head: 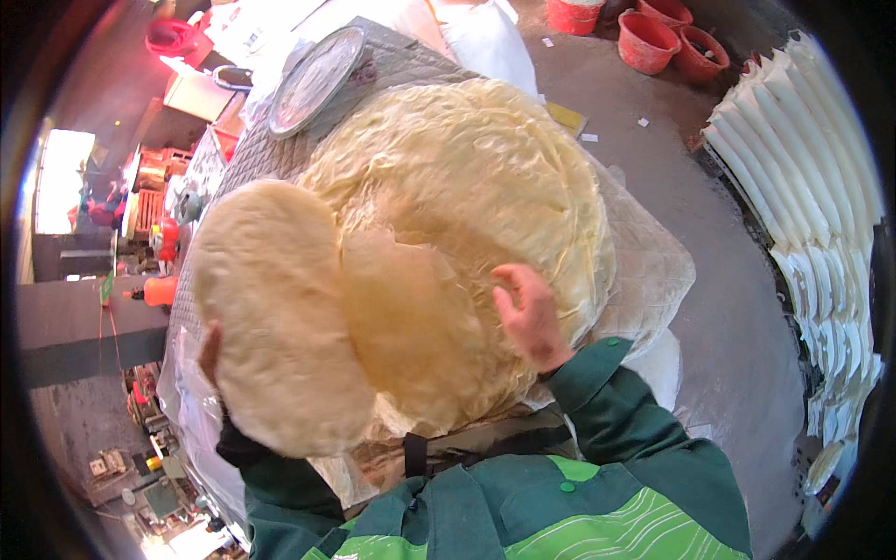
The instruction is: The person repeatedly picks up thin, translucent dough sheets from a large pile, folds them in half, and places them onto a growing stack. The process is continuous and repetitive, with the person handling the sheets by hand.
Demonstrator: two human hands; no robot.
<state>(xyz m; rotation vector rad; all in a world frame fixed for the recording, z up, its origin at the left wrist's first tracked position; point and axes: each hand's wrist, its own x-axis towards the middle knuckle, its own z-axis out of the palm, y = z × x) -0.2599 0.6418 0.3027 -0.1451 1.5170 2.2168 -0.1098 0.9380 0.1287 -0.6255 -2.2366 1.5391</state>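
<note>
A large, thin flatbread is raised and slightly blurred in front of me on the left. My left hand holds it by its left edge, and most of that hand is hidden behind it. A broad pile of pale yellow thin flatbreads lies on a grey quilted cloth. Part of another thin, translucent sheet shows between the raised flatbread and my right hand. That hand hovers over the right side of the pile, fingers curled and apart, nothing seen in them.
A round glass-like lid with a metal rim lies beyond the pile. Red buckets stand on the floor at the upper right. Rows of pale folded sheets line the far right. An orange bottle is at the left.
</note>
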